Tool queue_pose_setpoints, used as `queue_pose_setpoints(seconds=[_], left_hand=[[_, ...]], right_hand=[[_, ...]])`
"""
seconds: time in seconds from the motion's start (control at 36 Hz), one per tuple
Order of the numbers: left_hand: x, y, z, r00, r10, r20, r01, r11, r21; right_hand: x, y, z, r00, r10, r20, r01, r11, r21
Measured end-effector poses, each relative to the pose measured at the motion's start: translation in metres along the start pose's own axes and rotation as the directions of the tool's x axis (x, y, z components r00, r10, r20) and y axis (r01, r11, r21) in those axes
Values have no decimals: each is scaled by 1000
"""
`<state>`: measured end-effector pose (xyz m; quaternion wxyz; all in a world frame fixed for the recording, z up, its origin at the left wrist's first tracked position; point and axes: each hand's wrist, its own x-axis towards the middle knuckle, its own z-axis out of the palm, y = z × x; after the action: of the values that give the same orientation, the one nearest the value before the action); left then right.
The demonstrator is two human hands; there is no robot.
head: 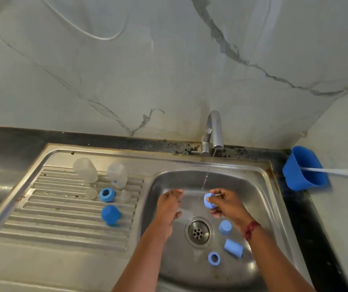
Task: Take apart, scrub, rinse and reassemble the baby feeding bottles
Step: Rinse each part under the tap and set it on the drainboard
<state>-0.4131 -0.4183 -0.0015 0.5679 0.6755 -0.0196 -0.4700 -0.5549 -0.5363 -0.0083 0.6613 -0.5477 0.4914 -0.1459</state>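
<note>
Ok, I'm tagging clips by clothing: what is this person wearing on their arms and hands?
Both forearms are bare, with no sleeves in view. The left hand and the right hand wear no gloves. The only thing worn is a red thread band wound round the right wrist.

This is a kitchen, most likely in a home, seen at its washing-up corner. A stainless-steel sink is set into a dark stone counter. It has a ribbed draining board on its left and a chrome tap at the far edge, running a thin stream into the basin. Marble-patterned panels cover the walls behind and to the right. Clear baby bottles and blue caps sit on the board. A blue tub with a long handle sticking out sits in the far right corner.
</note>
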Motion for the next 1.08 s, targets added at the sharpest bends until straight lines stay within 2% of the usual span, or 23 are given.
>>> queue_pose_setpoints(seconds=[0.08,0.14,0.22,0.28,0.31,0.33,0.36,0.39,0.42,0.5,0.53,0.64,0.72,0.81,0.89,0.97,1.08], left_hand=[[-13,-5,-6,1000,2,-14,-2,999,43],[-21,-10,-10,1000,16,-7,-15,997,72],[-31,-17,-13,999,36,-9,-35,996,77],[-38,-21,-14,999,32,-13,-31,997,72],[-41,-22,-14,1000,27,-10,-26,997,74],[-44,-24,-14,1000,24,-9,-23,997,76],[-47,-25,-15,1000,24,-10,-23,997,74],[-51,-25,-15,1000,21,-10,-20,997,75],[-54,-26,-16,1000,18,-7,-17,997,74],[-64,-26,-21,1000,10,11,-11,998,59],[-67,-25,-22,1000,12,7,-12,999,48],[-75,-13,-34,999,43,12,-43,999,-4],[-79,2,-46,995,89,39,-86,994,-61],[-80,20,-63,990,142,-2,-141,982,-123],[-78,38,-88,977,198,-80,-210,958,-195],[-76,56,-120,956,244,-164,-282,919,-275],[-67,72,-171,931,226,-287,-318,889,-329]], right_hand=[[-17,7,-3,996,-55,75,64,990,-124],[-28,6,-6,987,-110,113,124,983,-132],[-44,3,-8,977,-130,171,118,990,79],[-51,6,-6,983,-79,168,60,991,115],[-53,10,-4,990,-59,130,56,998,33],[-51,17,-3,995,-63,80,72,990,-122],[-51,21,-2,996,-78,35,85,956,-280],[-50,26,-1,996,-89,-3,82,928,-363],[-51,31,0,997,-78,-9,70,939,-337],[-56,35,7,999,-9,46,12,998,-67],[-57,35,10,999,-18,44,20,999,-29],[-62,38,28,998,-57,-29,59,995,80],[-68,33,49,996,-89,-15,90,987,136],[-73,17,75,986,-165,-9,164,971,171],[-75,2,104,971,-238,-2,237,965,109],[-74,-9,134,946,-324,3,324,945,-43],[-78,-23,179,893,-450,27,444,868,-223]])
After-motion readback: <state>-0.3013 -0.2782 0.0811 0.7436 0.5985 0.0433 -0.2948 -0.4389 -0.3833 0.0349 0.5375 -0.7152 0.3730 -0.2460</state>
